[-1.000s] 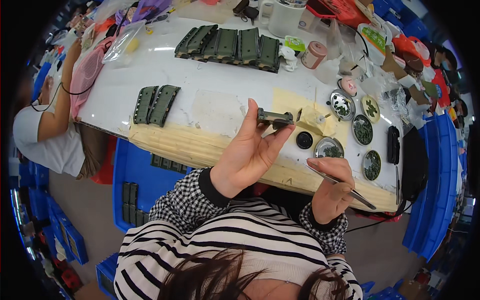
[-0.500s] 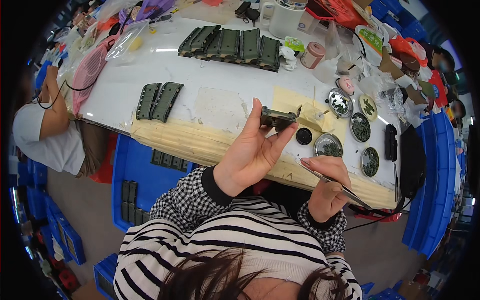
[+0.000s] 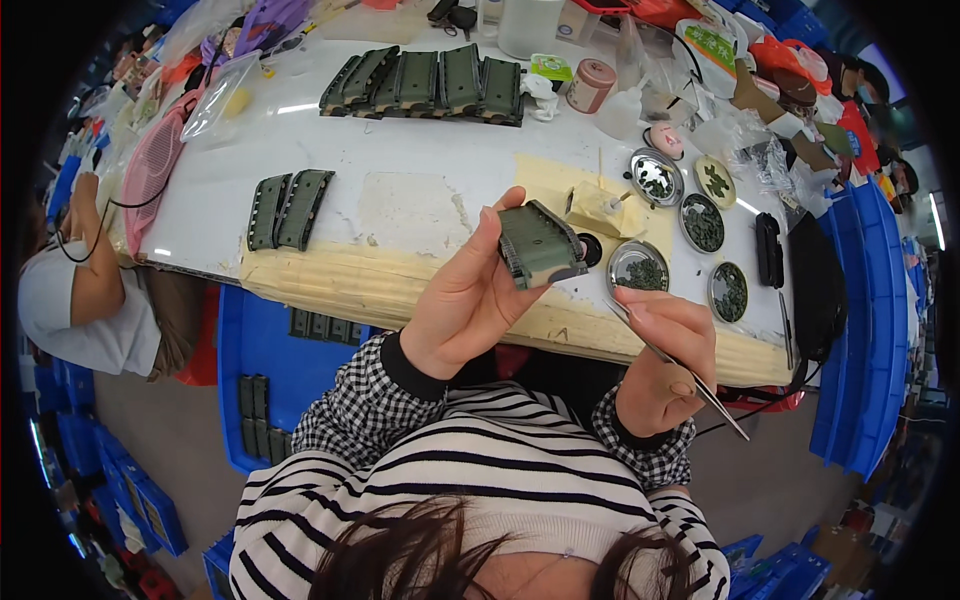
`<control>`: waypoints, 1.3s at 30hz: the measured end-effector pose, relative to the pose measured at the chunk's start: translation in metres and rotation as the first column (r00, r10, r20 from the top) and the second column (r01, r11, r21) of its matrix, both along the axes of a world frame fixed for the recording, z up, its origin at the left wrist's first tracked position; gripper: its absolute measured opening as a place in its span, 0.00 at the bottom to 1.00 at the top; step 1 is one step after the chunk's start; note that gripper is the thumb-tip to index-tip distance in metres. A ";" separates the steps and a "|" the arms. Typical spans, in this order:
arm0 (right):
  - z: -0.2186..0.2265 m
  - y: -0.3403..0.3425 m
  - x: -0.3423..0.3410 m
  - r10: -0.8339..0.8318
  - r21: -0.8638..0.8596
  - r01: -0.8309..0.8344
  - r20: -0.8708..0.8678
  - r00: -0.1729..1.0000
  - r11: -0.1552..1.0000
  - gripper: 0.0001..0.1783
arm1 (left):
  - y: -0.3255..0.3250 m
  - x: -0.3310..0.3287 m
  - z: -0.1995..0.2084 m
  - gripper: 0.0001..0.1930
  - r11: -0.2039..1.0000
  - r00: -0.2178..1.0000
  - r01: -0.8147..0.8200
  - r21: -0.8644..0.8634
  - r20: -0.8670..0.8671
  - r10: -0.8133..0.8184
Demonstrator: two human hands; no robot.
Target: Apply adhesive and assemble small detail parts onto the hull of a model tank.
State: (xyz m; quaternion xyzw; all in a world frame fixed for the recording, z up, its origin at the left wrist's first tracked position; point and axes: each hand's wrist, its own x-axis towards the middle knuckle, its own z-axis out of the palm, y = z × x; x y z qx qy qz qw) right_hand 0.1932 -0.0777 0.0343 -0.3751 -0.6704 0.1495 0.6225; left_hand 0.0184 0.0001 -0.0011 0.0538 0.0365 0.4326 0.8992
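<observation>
My left hand (image 3: 470,295) holds a dark green model hull piece (image 3: 540,243) up over the table's front edge, its broad face turned toward me. My right hand (image 3: 665,360) grips thin metal tweezers (image 3: 675,360), their tip just right of the green piece. Round metal dishes (image 3: 640,268) with small green parts lie right behind my hands.
Two green hull pieces (image 3: 290,208) lie on the white table (image 3: 400,150) at left, a row of several more (image 3: 430,80) at the back. Jars, bags and bottles crowd the far right. Another person (image 3: 80,290) sits at left. Blue crates (image 3: 860,330) stand on both sides.
My left hand has turned the green piece from edge-on to show its broad face and drawn it closer. My right hand with the tweezers has risen toward it.
</observation>
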 end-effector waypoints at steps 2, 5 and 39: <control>0.004 -0.003 0.002 0.037 -0.017 -0.036 0.044 0.998 0.999 0.24 | 0.001 -0.001 -0.002 0.25 0.999 0.997 0.038 0.032 0.069 -0.040; 0.006 -0.003 0.000 0.047 -0.043 -0.043 0.082 0.996 0.998 0.21 | 0.004 -0.002 -0.004 0.26 0.977 0.994 0.064 0.202 0.077 -0.081; 0.024 0.001 0.006 0.069 -0.125 -0.018 0.415 0.907 0.992 0.23 | 0.001 0.000 -0.001 0.26 0.970 0.984 0.015 0.243 -0.177 0.029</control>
